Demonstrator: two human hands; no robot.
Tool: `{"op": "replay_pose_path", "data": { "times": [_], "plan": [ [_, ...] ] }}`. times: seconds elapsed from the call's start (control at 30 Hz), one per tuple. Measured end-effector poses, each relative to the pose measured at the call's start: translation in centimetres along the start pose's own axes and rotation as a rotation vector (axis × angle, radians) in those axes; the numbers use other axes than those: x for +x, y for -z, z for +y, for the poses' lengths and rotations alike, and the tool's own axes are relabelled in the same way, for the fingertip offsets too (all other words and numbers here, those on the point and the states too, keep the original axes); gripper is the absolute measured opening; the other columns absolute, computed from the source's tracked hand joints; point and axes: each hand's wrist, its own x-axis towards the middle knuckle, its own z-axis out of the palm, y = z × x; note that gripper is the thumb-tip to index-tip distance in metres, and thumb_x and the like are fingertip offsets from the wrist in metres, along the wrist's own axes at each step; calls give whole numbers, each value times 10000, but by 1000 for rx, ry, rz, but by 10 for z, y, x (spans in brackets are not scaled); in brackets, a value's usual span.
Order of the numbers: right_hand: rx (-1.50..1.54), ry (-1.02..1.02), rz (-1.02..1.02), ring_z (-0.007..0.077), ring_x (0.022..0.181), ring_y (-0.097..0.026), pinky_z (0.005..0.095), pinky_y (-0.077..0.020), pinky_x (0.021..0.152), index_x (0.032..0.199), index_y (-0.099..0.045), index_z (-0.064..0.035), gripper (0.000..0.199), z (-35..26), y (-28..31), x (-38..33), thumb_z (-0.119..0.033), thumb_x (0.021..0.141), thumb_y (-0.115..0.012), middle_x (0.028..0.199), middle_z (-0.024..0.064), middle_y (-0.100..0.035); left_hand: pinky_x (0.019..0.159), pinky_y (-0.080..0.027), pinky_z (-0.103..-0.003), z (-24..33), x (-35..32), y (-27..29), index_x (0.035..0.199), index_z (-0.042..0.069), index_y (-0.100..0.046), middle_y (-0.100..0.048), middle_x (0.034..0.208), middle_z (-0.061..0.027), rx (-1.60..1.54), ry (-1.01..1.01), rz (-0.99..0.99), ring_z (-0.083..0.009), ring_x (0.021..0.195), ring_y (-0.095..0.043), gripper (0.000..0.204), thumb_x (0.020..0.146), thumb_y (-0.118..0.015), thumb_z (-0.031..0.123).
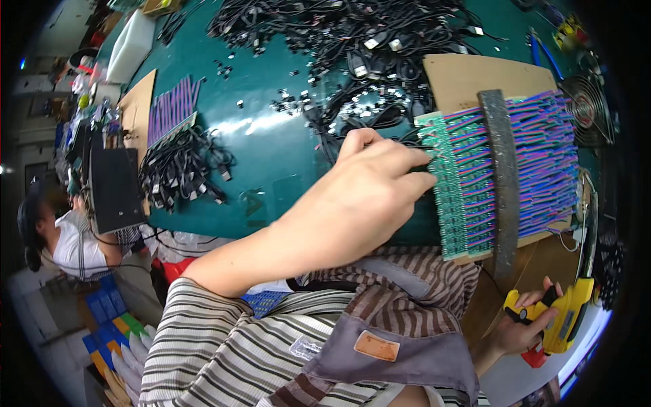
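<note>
My left hand [369, 193] reaches across to the left ends of a row of green circuit boards [451, 190]. Its fingers are pinched together at the board edge; what they hold is hidden. Black cables [386, 115] lie just behind that hand. Purple, blue and red wires [542, 169] run to the right from the boards, and a dark metal bar [500, 183] lies across them. At the lower right, my right hand [525, 329] is wrapped round the grip of a yellow and black soldering gun [569, 315], which points away from me.
A large heap of black cables with plugs [325, 30] covers the back of the green table [264, 183]. More wired boards [173, 112] and bundled cables [183, 169] sit at the left. Blue-handled pliers [542, 54] and a small fan [588, 108] stand at the right; another person [78, 237] sits far left.
</note>
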Motion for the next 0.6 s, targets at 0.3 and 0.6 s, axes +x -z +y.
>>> {"op": "replay_pose_path", "data": {
  "times": [0.3, 0.6],
  "plan": [
    [34, -43, -272, 94, 577, -468, 195, -392, 477, 1233, -370, 73, 552, -4, -18, -8, -422, 992, -328, 1034, 222, -517, 839, -360, -360, -69, -36, 28, 856, 146, -690, -573, 1040, -25, 92, 123, 13, -218, 966, -530, 194, 677, -717, 76],
    [236, -247, -312, 94, 687, -471, 233, -408, 620, 1270, -380, -11, 408, -21, -19, -8, -304, 990, -425, 1007, 103, -555, 879, -359, -349, -78, -36, 50, 839, 150, -655, -602, 844, 18, -155, -86, 81, -159, 862, -577, 63, 784, -686, 156]
  ]
}}
